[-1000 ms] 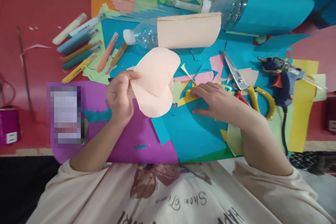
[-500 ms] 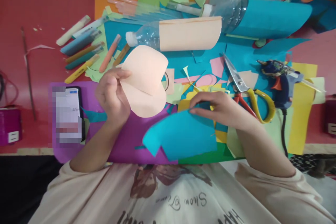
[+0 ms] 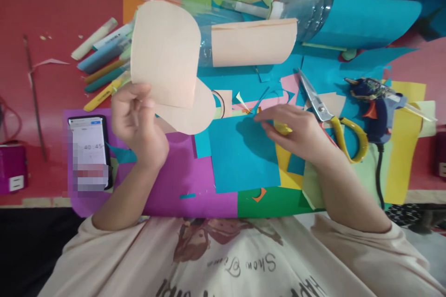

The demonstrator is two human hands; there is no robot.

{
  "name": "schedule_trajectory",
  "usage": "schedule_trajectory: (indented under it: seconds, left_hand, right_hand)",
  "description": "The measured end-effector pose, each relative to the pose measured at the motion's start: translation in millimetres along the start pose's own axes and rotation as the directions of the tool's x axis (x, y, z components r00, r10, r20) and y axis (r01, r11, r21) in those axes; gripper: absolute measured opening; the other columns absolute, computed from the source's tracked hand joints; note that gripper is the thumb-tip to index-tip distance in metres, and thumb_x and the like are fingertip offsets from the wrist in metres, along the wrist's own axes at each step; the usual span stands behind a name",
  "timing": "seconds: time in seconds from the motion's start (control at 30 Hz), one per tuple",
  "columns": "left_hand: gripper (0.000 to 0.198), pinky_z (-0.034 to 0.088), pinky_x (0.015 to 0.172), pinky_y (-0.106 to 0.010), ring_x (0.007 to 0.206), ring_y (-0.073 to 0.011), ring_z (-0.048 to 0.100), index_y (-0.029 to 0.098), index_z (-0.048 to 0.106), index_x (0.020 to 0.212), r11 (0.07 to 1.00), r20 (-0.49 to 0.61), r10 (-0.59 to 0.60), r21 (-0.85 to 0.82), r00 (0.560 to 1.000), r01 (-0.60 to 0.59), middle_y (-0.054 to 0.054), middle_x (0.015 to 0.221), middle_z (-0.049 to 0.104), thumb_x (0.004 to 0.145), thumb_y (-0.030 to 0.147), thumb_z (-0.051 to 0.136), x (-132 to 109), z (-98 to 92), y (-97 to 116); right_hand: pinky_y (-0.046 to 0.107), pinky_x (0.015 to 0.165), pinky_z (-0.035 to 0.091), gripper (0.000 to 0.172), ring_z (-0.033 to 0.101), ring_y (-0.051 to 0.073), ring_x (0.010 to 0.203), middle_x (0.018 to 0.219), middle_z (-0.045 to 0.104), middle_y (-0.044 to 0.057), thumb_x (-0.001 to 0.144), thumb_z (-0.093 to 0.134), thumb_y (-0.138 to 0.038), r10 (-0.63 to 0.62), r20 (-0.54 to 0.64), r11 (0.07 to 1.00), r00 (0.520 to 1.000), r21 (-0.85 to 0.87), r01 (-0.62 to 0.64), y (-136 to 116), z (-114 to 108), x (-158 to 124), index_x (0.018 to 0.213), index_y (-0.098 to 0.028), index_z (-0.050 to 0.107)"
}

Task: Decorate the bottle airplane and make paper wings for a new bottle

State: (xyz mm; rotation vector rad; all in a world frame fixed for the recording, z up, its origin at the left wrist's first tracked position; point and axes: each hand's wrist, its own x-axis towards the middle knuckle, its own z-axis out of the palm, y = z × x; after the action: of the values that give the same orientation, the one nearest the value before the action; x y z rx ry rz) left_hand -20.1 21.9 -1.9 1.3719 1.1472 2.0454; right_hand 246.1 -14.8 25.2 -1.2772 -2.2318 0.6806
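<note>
My left hand (image 3: pixel 139 123) is closed on two overlapping pieces of peach paper (image 3: pixel 165 51) with rounded ends, pinched at their lower left and raised off the table. The upper piece partly hides the lower one. My right hand (image 3: pixel 296 132) hovers at the top edge of a blue paper sheet (image 3: pixel 245 162), its shadow falling on the sheet. Its index finger and thumb look slightly apart, with nothing visible between them. Scissors (image 3: pixel 318 102) with yellow and red handles lie just beyond that hand.
A bottle wrapped in peach paper (image 3: pixel 254 42) and a larger one in blue paper (image 3: pixel 369 21) lie at the back. The glue gun (image 3: pixel 383 111) is on the right. Markers (image 3: pixel 101 55) and a phone (image 3: pixel 88 148) are on the left. Paper scraps (image 3: pixel 259 195) are scattered about.
My left hand has raised and turned the peach paper pieces. The blue sheet, tilted up in my right hand before, now lies flat farther from me. My right hand has moved slightly away from me.
</note>
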Motion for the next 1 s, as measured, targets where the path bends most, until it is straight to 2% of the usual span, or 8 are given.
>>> schedule_trajectory:
  seconds: [0.1,0.23,0.37,0.53,0.77,0.83,0.9,1.0]
  left_hand:
    - [0.017,0.051,0.083,-0.027,0.087,-0.0133,0.062,0.025,0.074,0.091,1.0,0.073,0.0,0.015,0.997,-0.001,0.002,0.087,0.067,0.079,0.036,0.078,-6,-1.2,2]
    - [0.014,0.053,0.085,-0.032,0.089,-0.0151,0.064,0.028,0.072,0.093,0.994,0.163,-0.064,0.096,0.985,0.049,0.002,0.092,0.066,0.084,0.038,0.073,-12,-5.0,4]
    - [0.024,0.053,0.092,-0.037,0.1,-0.0199,0.064,0.028,0.066,0.093,0.97,0.181,-0.135,0.226,0.974,0.092,-0.001,0.093,0.065,0.084,0.05,0.07,-13,-7.9,2]
    - [0.028,0.053,0.092,-0.037,0.102,-0.0213,0.063,0.029,0.064,0.093,0.965,0.212,-0.199,0.215,0.957,0.153,-0.002,0.095,0.064,0.082,0.054,0.07,-14,-6.4,1]
    - [0.012,0.054,0.082,-0.032,0.088,-0.0175,0.065,0.028,0.07,0.091,0.975,0.297,-0.195,0.159,0.935,0.153,0.0,0.089,0.068,0.084,0.036,0.069,-13,-8.4,-2]
    - [0.008,0.054,0.076,-0.029,0.085,-0.0164,0.066,0.027,0.07,0.089,0.962,0.445,-0.262,0.188,0.856,0.197,0.0,0.086,0.069,0.086,0.03,0.064,-13,-8.8,2]
    - [0.01,0.056,0.073,-0.028,0.083,-0.0162,0.068,0.025,0.07,0.089,0.943,0.635,-0.33,0.259,0.698,0.21,-0.001,0.088,0.072,0.088,0.026,0.06,-14,-6.9,10]
    - [0.014,0.057,0.081,-0.028,0.093,-0.0165,0.07,0.023,0.07,0.095,0.961,0.841,-0.273,0.265,0.468,0.083,-0.003,0.097,0.076,0.09,0.02,0.057,-18,-1.9,23]
  right_hand:
    - [0.041,0.086,0.059,0.026,0.072,0.023,0.098,0.104,0.077,0.008,0.095,0.047,-0.023,-0.127,0.235,0.992,0.964,0.022,0.126,3,-3,-1,0.105,-0.02,0.071]
    - [0.046,0.1,0.056,0.03,0.064,0.028,0.12,0.125,0.07,0.012,0.096,0.048,-0.022,-0.202,0.254,0.978,0.946,-0.005,0.21,5,10,-2,0.115,-0.014,0.069]
    - [0.048,0.105,0.053,0.033,0.058,0.029,0.129,0.135,0.064,0.014,0.095,0.048,-0.018,-0.216,0.217,0.972,0.952,-0.039,0.23,4,20,-3,0.121,-0.01,0.066]
    - [0.048,0.105,0.053,0.028,0.06,0.025,0.127,0.131,0.068,0.009,0.095,0.048,-0.02,-0.135,0.176,0.99,0.975,-0.021,0.141,6,18,0,0.113,-0.02,0.07]
    - [0.046,0.09,0.057,0.022,0.071,0.025,0.1,0.099,0.077,0.008,0.095,0.049,-0.024,0.022,-0.126,1.0,0.992,0.021,-0.019,5,12,1,0.098,-0.022,0.071]
    - [0.041,0.079,0.059,0.02,0.072,0.024,0.089,0.091,0.076,0.008,0.095,0.053,-0.035,0.12,-0.148,0.987,0.982,0.128,-0.102,3,11,-1,0.1,-0.023,0.069]
    - [0.036,0.068,0.06,0.032,0.072,0.022,0.081,0.089,0.075,0.006,0.093,0.053,-0.049,0.206,-0.147,0.937,0.968,0.315,-0.152,1,12,-3,0.111,-0.023,0.063]
    - [0.032,0.061,0.059,0.045,0.07,0.019,0.076,0.09,0.071,0.004,0.089,0.055,-0.06,0.29,-0.118,0.827,0.95,0.53,-0.187,-1,16,-5,0.118,-0.026,0.052]
